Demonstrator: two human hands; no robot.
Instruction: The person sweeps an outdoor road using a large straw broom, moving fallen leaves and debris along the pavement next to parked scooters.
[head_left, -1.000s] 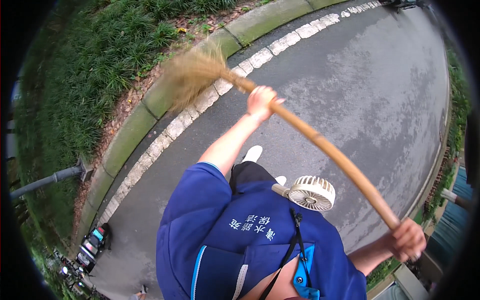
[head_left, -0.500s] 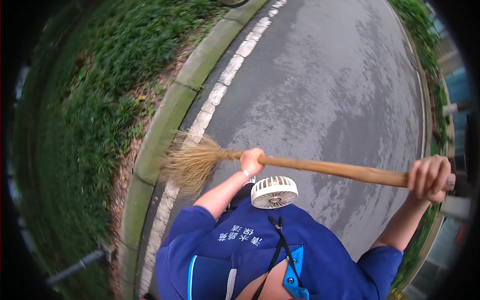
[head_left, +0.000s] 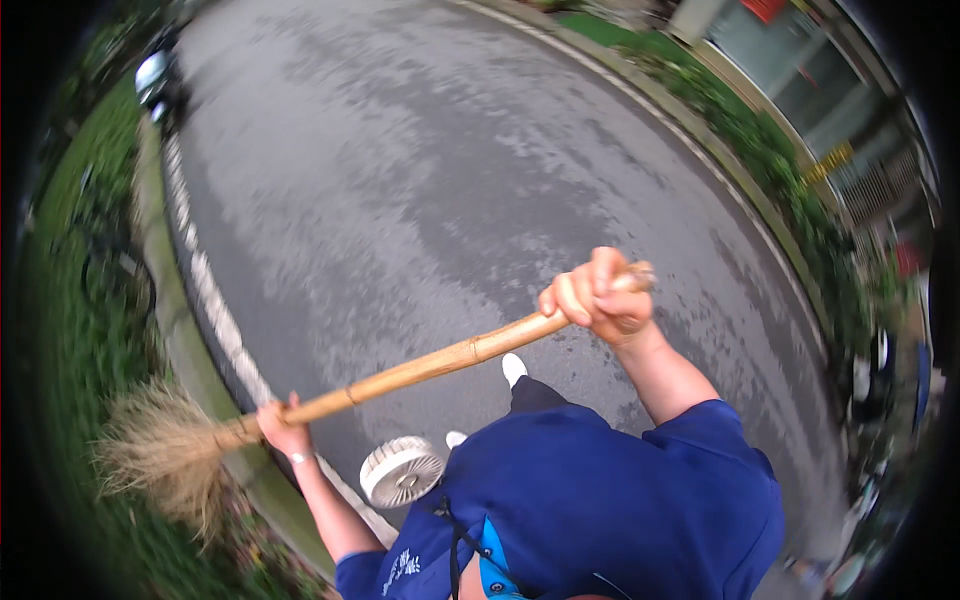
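Step, as I judged it remotely: sweeping beside the left kerb of the road; next move called for firm grips, a low stroke. Broom bristles: leftmost, across kerb and grass; ground contact, I could not tell. Left hand: curled around bamboo handle, just beside bristles. Right hand: wrapped around handle's upper end.

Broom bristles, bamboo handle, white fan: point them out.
Broom bristles (head_left: 168, 450): head view, middle of the tuft.
Bamboo handle (head_left: 415, 370): head view, middle of the shaft.
White fan (head_left: 408, 482): head view, round front grille.
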